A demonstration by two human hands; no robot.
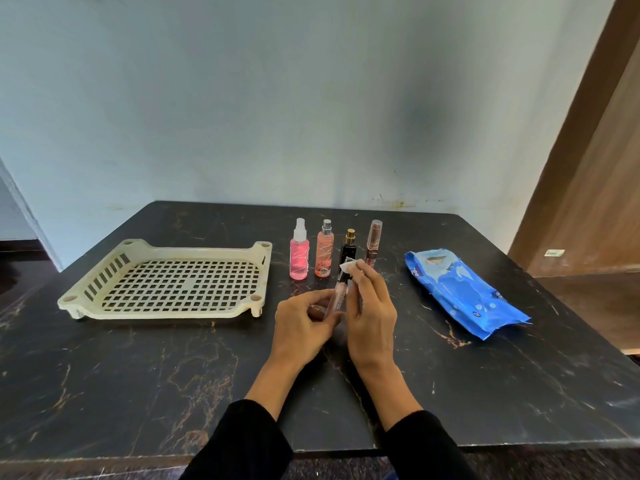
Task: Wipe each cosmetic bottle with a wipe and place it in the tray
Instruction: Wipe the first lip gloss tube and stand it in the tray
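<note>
Two hands (304,323) (372,317) half-hide a clear bottle (338,296) and wipe (348,265).

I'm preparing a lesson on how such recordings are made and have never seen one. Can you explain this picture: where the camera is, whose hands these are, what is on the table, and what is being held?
There is one picture, taken by a camera worn on a person's head, looking forward and down. No machine is involved: the two hands are that person's own. The left hand holds a slim clear bottle, and the right hand presses a white wipe to its upper part. On the dark table stand four more bottles: pink, orange, black and brown. To the left sits a cream slotted tray, with nothing in it. To the right lies a blue pack of wipes.
</note>
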